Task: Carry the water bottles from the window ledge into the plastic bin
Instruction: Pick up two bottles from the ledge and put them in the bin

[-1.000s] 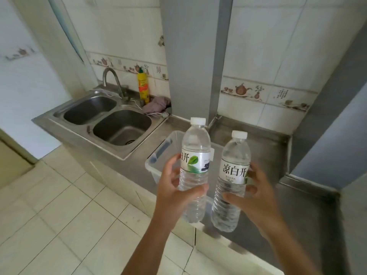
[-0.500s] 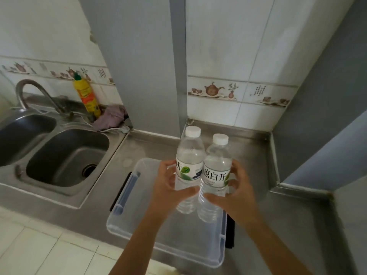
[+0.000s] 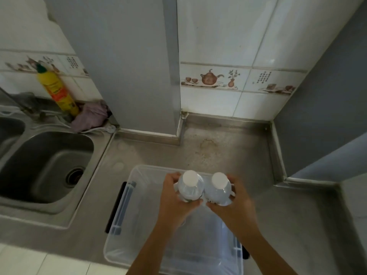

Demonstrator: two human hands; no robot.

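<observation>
Two clear water bottles with white caps stand upright side by side, seen from above. My left hand (image 3: 174,197) grips the left bottle (image 3: 190,186) and my right hand (image 3: 235,203) grips the right bottle (image 3: 218,189). Both bottles are over the far half of the clear plastic bin (image 3: 127,233), which sits on the steel counter. Their lower parts are hidden by my hands, so I cannot tell whether they touch the bin's floor.
A steel sink basin (image 3: 43,165) lies left of the bin. A yellow detergent bottle (image 3: 57,90) and a purple cloth (image 3: 91,116) sit behind the sink. A grey pillar (image 3: 129,66) and tiled wall bound the counter (image 3: 218,147) at the back.
Both bottles have come down from chest height, moved together and now sit low over the bin. The view has tilted down toward the counter.
</observation>
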